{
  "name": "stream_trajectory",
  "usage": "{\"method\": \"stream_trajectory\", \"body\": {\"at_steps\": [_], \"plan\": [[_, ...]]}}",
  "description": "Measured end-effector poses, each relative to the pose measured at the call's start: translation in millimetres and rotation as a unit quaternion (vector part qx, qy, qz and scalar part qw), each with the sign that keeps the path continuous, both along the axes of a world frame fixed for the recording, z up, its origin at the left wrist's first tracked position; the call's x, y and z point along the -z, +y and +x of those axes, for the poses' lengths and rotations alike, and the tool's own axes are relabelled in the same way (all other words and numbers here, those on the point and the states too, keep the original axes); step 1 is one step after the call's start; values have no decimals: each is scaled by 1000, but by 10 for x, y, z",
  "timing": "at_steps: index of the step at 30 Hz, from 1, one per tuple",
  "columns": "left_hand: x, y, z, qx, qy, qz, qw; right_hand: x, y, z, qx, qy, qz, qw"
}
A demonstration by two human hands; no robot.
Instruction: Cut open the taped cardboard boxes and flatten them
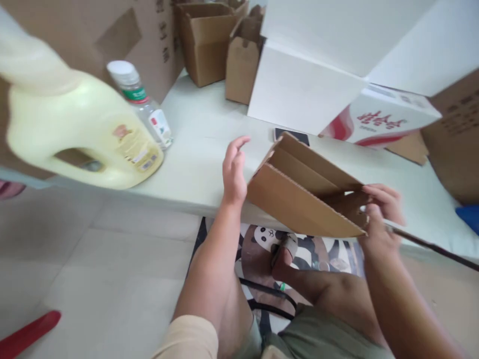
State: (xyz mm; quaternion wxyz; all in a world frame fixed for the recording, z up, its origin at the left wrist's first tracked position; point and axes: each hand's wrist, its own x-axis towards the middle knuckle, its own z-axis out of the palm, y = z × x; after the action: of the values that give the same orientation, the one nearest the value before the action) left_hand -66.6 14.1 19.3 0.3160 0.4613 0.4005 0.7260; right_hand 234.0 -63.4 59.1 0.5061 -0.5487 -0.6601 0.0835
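A small brown cardboard box without a lid is tilted over the front edge of the table, its open side showing. My right hand grips the box's right end, thumb on the near side and fingers behind. A thin dark rod runs from this hand to the right; whether the hand holds it too, I cannot tell. My left hand is upright beside the box's left end, fingers apart and slightly bent, with nothing in them. Behind the box lies a dark flat phone-like thing, partly covered.
A large yellow jug and a clear bottle stand on the table at left. At the back are small cardboard boxes, a white box and a red-and-white carton. A red object is at lower left.
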Motion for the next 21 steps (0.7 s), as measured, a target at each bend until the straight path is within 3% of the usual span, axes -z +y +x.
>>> {"method": "stream_trajectory", "body": {"at_steps": [3, 5, 8, 11, 14, 17, 19, 21], "plan": [[-42, -11, 260, 192, 71, 64, 977, 228, -84, 14, 31, 49, -2, 998], [-61, -44, 393, 230, 114, 87, 963, 363, -30, 64, 38, 91, -37, 994], [-42, -57, 491, 205, 179, 87, 958, 531, 65, 179, -6, 143, -68, 987], [25, -3, 520, 159, 185, 45, 969, 624, 111, 227, -41, 184, -15, 982], [92, 77, 537, 122, 167, 18, 978, 616, 89, 206, -67, 196, 53, 977], [107, 140, 555, 106, 184, -1, 977, 553, 2, 208, -88, 166, 51, 981], [89, 162, 574, 111, 204, -18, 972, 524, -61, 244, -77, 177, 37, 980], [64, 167, 601, 111, 211, -34, 971, 525, -100, 303, -23, 200, 31, 979]]}}
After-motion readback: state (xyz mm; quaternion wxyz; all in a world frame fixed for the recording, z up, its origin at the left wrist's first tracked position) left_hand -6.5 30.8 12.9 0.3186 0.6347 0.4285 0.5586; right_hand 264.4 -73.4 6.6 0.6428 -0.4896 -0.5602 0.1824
